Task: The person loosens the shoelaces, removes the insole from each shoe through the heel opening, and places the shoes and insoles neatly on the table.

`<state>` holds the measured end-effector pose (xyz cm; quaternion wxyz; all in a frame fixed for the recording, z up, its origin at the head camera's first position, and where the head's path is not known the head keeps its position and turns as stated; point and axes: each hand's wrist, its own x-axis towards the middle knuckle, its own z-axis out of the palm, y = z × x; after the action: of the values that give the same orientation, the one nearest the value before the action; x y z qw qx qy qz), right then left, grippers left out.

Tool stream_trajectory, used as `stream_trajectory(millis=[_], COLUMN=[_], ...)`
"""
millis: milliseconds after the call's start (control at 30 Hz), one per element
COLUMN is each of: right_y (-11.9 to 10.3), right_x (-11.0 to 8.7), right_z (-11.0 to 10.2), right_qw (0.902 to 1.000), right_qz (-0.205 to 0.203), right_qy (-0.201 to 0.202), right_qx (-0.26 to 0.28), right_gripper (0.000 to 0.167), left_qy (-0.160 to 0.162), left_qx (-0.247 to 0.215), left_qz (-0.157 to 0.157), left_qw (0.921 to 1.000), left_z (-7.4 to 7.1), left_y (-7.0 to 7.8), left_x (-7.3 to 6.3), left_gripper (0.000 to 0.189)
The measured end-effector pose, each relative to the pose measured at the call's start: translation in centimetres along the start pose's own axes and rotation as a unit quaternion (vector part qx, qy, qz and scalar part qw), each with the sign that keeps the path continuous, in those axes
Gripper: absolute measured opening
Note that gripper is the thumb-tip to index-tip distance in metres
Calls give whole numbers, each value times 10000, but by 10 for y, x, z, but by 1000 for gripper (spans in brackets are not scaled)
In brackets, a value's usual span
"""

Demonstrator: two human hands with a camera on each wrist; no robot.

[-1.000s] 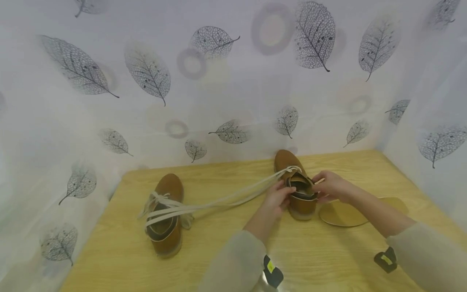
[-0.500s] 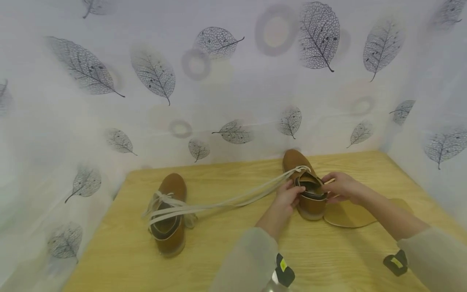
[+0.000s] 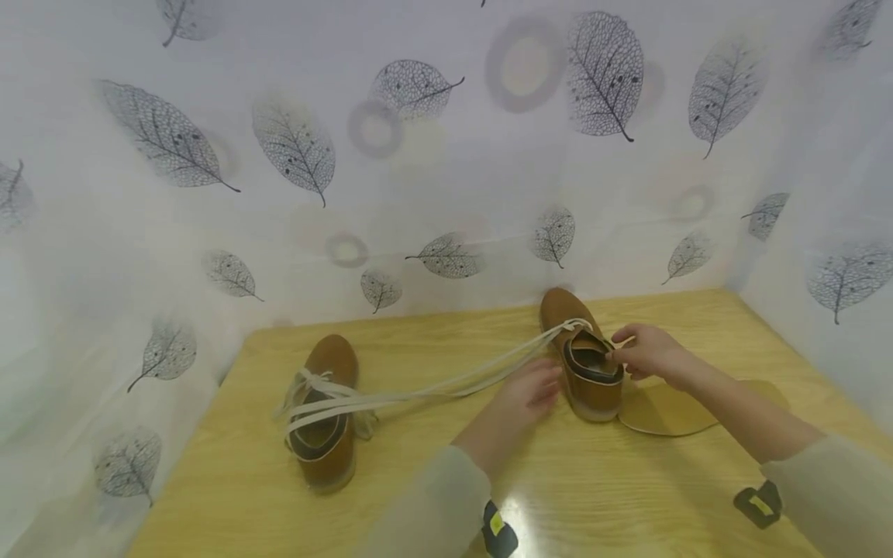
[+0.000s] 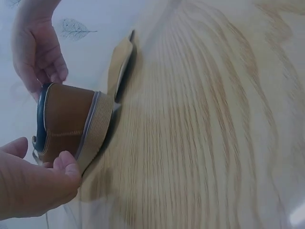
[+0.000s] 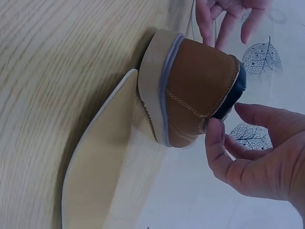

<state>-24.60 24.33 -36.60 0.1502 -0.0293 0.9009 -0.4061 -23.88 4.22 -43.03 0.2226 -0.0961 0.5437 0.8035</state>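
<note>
A brown lace-up shoe [image 3: 593,395] with a dark padded collar stands toward the back right of the table. My right hand [image 3: 652,356] is at the right side of its opening; in the right wrist view, thumb and fingertips lie on either side of the collar edge. Just left of the shoe is my left hand [image 3: 526,395], blurred, fingers loosely bent with nothing in them. The left wrist view has its fingertips close to the shoe's side [image 4: 66,109]. Long cream laces [image 3: 425,391] stretch from this shoe to a second brown shoe [image 3: 331,461] at the left.
A flat tan insole [image 3: 670,411] lies right of the nearer shoe, partly under my right forearm. All this rests on a wood-grain table [image 3: 418,496]. Behind and at both sides hangs a pale leaf-print curtain [image 3: 446,170].
My left hand has let go of the shoe's collar and moved left and down from it. The right hand stays at the collar, its fingers slightly shifted. The view has shifted a little.
</note>
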Motion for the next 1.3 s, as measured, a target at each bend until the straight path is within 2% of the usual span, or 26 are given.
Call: stream_trajectory(millis=[267,400,567,700,800,933,1067,1200,1300], right_y=[-20,-30,-42,-51,-57,-66,-76,-85,-91], right_x=[-6,-5,-4,-3,-1,0,0,4,8], right_z=[7,17,29,40,50,64,77,92,105], right_qw=[9989,9982,9974,9962,9955,9941,9912,9887,9864], right_qz=[-392,-487,-618,-615,-576,-613,-678,-691,-695], right_qy=[164,105,37,-58,-120,-326,-573,-720,-799], right_qx=[213,321,361,611,737,834,981,1117,1259], right_gripper=[49,44,41,39,34,35,37,32,27], left_qy=[-252,-168,48,70,92,-34,-152,-27,66], left_qx=[313,347,572,520,768,1452,1922,2069,2323], left_qz=[-161,-331,-380,-436,-406,-305,-86,58,166], left_qw=[9991,9987,9976,9977,9962,9889,9812,9783,9725], left_z=[-20,-34,-65,-89,-106,-132,-158,-180,-198], left_y=[16,28,55,74,87,109,130,147,159], left_x=[-22,-27,-29,-34,-39,-48,-63,-76,-83], left_gripper=[45,44,41,42,41,42,44,48,52])
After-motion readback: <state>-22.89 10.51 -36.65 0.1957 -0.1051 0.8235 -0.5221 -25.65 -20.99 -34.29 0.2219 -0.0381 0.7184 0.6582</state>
